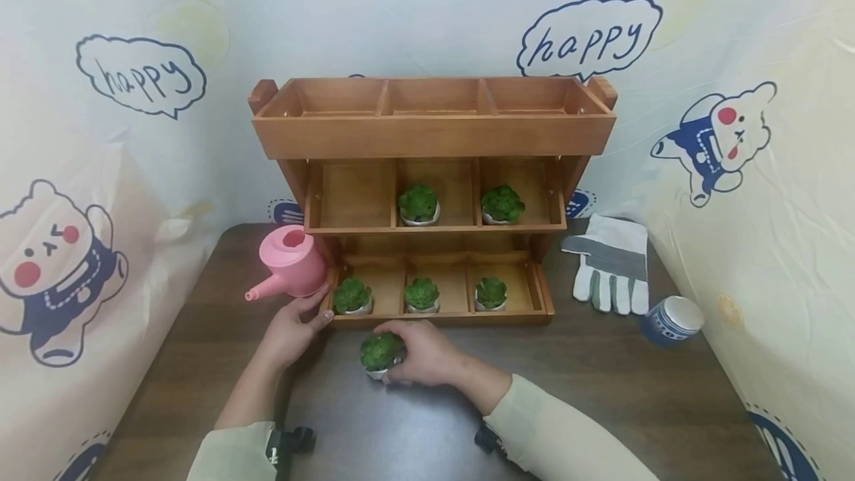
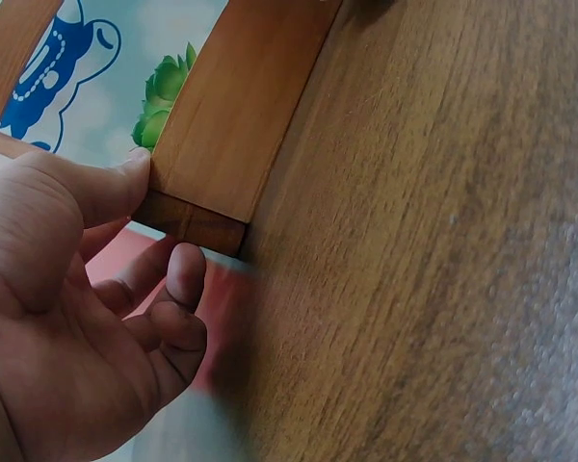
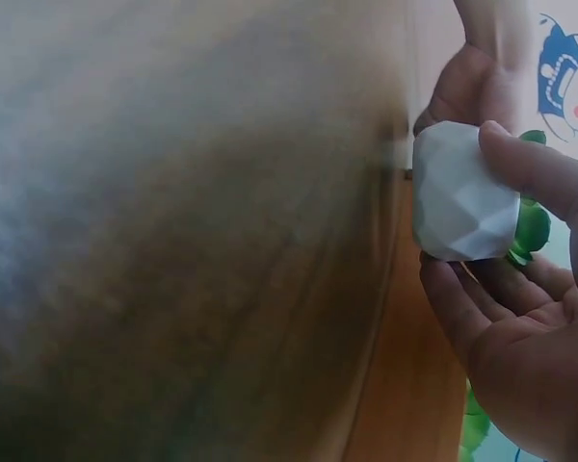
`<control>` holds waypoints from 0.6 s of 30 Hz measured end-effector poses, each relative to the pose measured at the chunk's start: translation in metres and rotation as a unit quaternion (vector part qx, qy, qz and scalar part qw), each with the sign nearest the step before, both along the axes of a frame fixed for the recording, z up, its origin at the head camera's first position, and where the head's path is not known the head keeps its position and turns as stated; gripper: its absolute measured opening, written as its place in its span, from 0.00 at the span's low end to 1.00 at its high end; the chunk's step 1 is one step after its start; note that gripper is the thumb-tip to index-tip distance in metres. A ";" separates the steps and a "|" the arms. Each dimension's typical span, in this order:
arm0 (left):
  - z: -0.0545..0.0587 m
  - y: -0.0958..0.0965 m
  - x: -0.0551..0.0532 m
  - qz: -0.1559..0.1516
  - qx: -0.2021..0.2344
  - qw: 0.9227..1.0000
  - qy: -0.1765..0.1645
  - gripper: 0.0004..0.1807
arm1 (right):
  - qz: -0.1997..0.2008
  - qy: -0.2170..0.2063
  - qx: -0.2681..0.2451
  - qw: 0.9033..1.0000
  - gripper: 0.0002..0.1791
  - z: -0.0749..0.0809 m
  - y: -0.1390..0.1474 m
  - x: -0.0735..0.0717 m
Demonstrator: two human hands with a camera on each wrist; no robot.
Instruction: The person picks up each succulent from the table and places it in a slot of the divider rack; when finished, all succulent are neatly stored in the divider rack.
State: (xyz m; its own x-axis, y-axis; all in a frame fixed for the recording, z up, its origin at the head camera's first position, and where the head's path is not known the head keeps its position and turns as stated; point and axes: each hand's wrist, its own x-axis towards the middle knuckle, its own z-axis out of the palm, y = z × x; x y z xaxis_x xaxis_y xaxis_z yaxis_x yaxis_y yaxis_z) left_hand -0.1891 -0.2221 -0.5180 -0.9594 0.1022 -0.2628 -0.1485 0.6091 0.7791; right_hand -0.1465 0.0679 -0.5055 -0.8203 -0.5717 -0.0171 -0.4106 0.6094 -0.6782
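Note:
My right hand (image 1: 427, 353) grips a potted succulent (image 1: 380, 353) in front of the wooden plant stand (image 1: 434, 138). In the right wrist view its white faceted pot (image 3: 465, 197) sits between thumb and fingers; whether it touches the table I cannot tell. My left hand (image 1: 290, 331) holds the front left corner of the stand's bottom tier, thumb and curled fingers against the wood (image 2: 207, 164). Along the bottom tier stand three succulents, at left (image 1: 352, 295), middle (image 1: 421, 294) and right (image 1: 490, 292). The middle tier holds two more, in its middle (image 1: 418, 203) and right (image 1: 503, 203) compartments.
A pink watering can (image 1: 290, 262) stands left of the stand, close to my left hand. On the right lie grey-and-white gloves (image 1: 611, 262) and a blue jar with a white lid (image 1: 673, 320). Printed cloth (image 1: 427, 13) hangs behind and beside the dark wooden table (image 1: 601, 399).

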 end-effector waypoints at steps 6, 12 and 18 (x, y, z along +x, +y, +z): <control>-0.002 -0.001 0.002 0.004 0.004 1.000 -0.004 0.39 | 0.001 -0.006 -0.019 1.000 0.39 0.010 0.001 -0.003; -0.003 0.000 0.001 -0.001 0.001 1.000 0.001 0.39 | -0.007 -0.017 -0.041 0.999 0.37 0.023 0.002 -0.006; -0.002 0.000 -0.001 -0.001 0.002 1.000 0.002 0.40 | -0.007 0.000 -0.059 0.998 0.38 0.044 0.003 -0.011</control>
